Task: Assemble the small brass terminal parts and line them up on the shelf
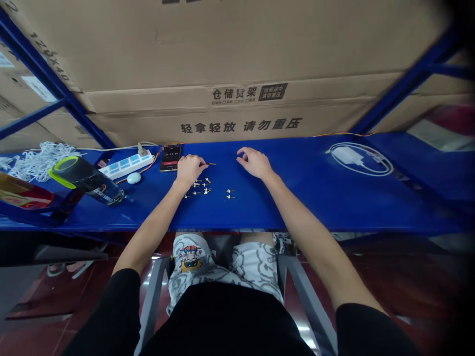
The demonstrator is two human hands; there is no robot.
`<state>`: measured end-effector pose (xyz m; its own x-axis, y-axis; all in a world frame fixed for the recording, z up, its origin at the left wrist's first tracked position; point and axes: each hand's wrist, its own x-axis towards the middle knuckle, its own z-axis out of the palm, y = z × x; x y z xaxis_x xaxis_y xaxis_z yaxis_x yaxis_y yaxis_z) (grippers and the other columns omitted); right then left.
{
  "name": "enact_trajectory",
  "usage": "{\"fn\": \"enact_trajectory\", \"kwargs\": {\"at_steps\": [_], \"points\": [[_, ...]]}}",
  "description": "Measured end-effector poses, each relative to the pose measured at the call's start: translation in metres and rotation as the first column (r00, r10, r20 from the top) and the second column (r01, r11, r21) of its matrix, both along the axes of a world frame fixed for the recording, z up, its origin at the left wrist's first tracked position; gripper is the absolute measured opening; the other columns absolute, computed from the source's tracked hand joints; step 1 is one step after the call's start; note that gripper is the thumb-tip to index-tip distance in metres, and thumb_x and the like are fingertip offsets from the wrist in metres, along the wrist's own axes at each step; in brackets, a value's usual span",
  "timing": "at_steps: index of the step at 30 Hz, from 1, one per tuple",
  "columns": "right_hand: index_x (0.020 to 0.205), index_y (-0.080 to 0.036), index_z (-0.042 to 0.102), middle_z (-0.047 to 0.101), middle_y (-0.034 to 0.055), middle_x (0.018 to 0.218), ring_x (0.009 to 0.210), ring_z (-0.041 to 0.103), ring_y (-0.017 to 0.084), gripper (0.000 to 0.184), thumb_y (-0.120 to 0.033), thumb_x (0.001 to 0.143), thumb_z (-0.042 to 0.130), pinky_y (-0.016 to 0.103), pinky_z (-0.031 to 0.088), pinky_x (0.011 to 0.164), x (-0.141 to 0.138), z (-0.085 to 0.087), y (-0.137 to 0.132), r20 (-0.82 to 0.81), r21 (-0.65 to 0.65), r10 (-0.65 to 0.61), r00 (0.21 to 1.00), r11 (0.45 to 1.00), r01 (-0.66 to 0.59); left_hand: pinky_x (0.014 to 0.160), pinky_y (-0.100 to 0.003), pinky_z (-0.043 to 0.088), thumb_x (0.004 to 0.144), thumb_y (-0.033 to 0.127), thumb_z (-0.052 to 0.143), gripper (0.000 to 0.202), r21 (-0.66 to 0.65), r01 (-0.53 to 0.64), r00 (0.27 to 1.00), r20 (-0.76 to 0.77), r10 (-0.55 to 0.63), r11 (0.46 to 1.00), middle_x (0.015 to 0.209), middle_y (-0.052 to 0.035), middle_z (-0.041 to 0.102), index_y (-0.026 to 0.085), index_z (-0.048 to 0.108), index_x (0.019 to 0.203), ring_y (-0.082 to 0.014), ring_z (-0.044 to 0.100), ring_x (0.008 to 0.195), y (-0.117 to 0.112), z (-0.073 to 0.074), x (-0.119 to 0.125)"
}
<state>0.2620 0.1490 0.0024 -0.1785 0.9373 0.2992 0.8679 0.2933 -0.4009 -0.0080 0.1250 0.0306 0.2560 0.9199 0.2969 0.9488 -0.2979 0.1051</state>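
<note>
My left hand (pixel 189 169) rests on the blue shelf top (pixel 297 198) with its fingers curled, pinching a small thin metal pin (pixel 211 163) that pokes out to the right. Several small metal pins or connectors (pixel 206 190) lie scattered just in front of that hand. My right hand (pixel 254 162) lies a little to the right, fingers bent down onto the surface; nothing shows in it. A phone (pixel 170 157) lies just left of my left hand.
A white power strip (pixel 126 165), a small white round object (pixel 133 177) and a dark bottle with a green rim (pixel 83 179) lie at the left. A coiled white charger (pixel 356 158) is at the right. Cardboard boxes (pixel 237 74) stand behind. White cord (pixel 40 158) is piled far left.
</note>
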Motion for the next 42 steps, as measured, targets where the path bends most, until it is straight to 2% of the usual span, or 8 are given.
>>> {"fn": "enact_trajectory", "kwargs": {"at_steps": [7, 11, 18, 22, 27, 36, 39, 42], "points": [[0.096, -0.028, 0.071, 0.071, 0.0024, 0.097, 0.087, 0.064, 0.021, 0.01, -0.028, 0.088, 0.066, 0.032, 0.043, 0.07, 0.003, -0.002, 0.005, 0.018, 0.001, 0.008, 1.0, 1.0, -0.008, 0.088, -0.04, 0.054, 0.094, 0.03, 0.068, 0.018, -0.061, -0.077, 0.997, 0.016, 0.078, 0.995, 0.109, -0.0088, 0.077, 0.025, 0.079, 0.108, -0.0292, 0.07, 0.101, -0.001, 0.0, 0.002], [0.094, -0.027, 0.073, 0.073, 0.0025, 0.097, 0.087, 0.065, 0.021, 0.013, -0.021, 0.086, 0.064, 0.032, 0.044, 0.072, 0.005, -0.003, 0.007, -0.006, -0.015, 0.021, 1.0, 1.0, -0.021, 0.083, -0.04, 0.056, 0.094, 0.028, 0.068, 0.016, -0.09, -0.129, 0.99, 0.053, 0.134, 0.988, 0.105, -0.0113, 0.077, 0.022, 0.081, 0.103, -0.0301, 0.071, 0.097, 0.001, 0.0, -0.001], [0.106, -0.023, 0.071, 0.076, 0.0063, 0.096, 0.086, 0.069, 0.023, 0.03, -0.013, 0.091, 0.046, 0.035, 0.049, 0.08, 0.009, -0.004, 0.01, -0.083, 0.002, 0.02, 0.996, 1.0, -0.019, 0.089, -0.04, 0.053, 0.094, 0.024, 0.067, 0.013, -0.066, 0.062, 0.99, 0.134, -0.052, 0.996, 0.106, -0.0104, 0.075, 0.022, 0.079, 0.097, -0.0271, 0.069, 0.097, 0.004, -0.006, 0.001], [0.11, -0.02, 0.072, 0.076, 0.0089, 0.098, 0.086, 0.069, 0.024, 0.029, -0.015, 0.09, 0.05, 0.037, 0.05, 0.083, 0.01, -0.004, 0.011, -0.09, -0.002, 0.011, 0.996, 1.0, -0.011, 0.093, -0.038, 0.051, 0.096, 0.024, 0.063, 0.015, -0.073, 0.177, 0.977, 0.136, -0.166, 0.982, 0.108, -0.0091, 0.074, 0.02, 0.077, 0.097, -0.0243, 0.069, 0.098, 0.001, -0.006, 0.003], [0.105, -0.018, 0.077, 0.076, 0.0083, 0.089, 0.083, 0.069, 0.024, 0.023, -0.025, 0.085, 0.066, 0.039, 0.052, 0.085, 0.012, -0.003, 0.013, -0.061, -0.036, -0.021, 0.998, 0.999, 0.019, 0.087, -0.035, 0.053, 0.096, 0.025, 0.064, 0.014, -0.091, 0.199, 0.975, 0.124, -0.187, 0.976, 0.113, -0.0087, 0.074, 0.02, 0.077, 0.099, -0.0249, 0.07, 0.097, -0.002, -0.004, 0.005], [0.084, -0.021, 0.076, 0.075, 0.0053, 0.082, 0.078, 0.068, 0.022, 0.009, -0.019, 0.081, 0.068, 0.038, 0.053, 0.079, 0.01, -0.002, 0.009, -0.108, -0.029, -0.002, 0.994, 1.0, -0.001, 0.089, -0.035, 0.053, 0.098, 0.026, 0.06, 0.016, -0.078, 0.248, 0.955, 0.185, -0.23, 0.966, 0.112, -0.0075, 0.075, 0.02, 0.075, 0.1, -0.0242, 0.071, 0.099, -0.005, -0.005, 0.01], [0.085, -0.022, 0.073, 0.075, 0.0043, 0.083, 0.074, 0.069, 0.02, 0.005, -0.024, 0.081, 0.071, 0.037, 0.054, 0.076, 0.0, 0.004, -0.001, -0.253, -0.044, 0.085, 0.964, 0.994, -0.099, 0.092, -0.036, 0.052, 0.098, 0.026, 0.061, 0.014, -0.097, 0.274, 0.934, 0.265, -0.241, 0.957, 0.113, -0.0057, 0.075, 0.022, 0.074, 0.101, -0.0242, 0.07, 0.104, -0.004, -0.006, 0.012], [0.087, -0.022, 0.07, 0.076, 0.0035, 0.083, 0.072, 0.07, 0.019, 0.015, -0.036, 0.081, 0.073, 0.035, 0.056, 0.073, -0.016, 0.01, -0.013, -0.511, -0.062, 0.247, 0.823, 0.944, -0.323, 0.094, -0.035, 0.051, 0.098, 0.027, 0.062, 0.012, -0.098, 0.311, 0.898, 0.355, -0.259, 0.945, 0.112, -0.0041, 0.076, 0.023, 0.073, 0.101, -0.0229, 0.07, 0.105, -0.002, -0.009, 0.014]]}}
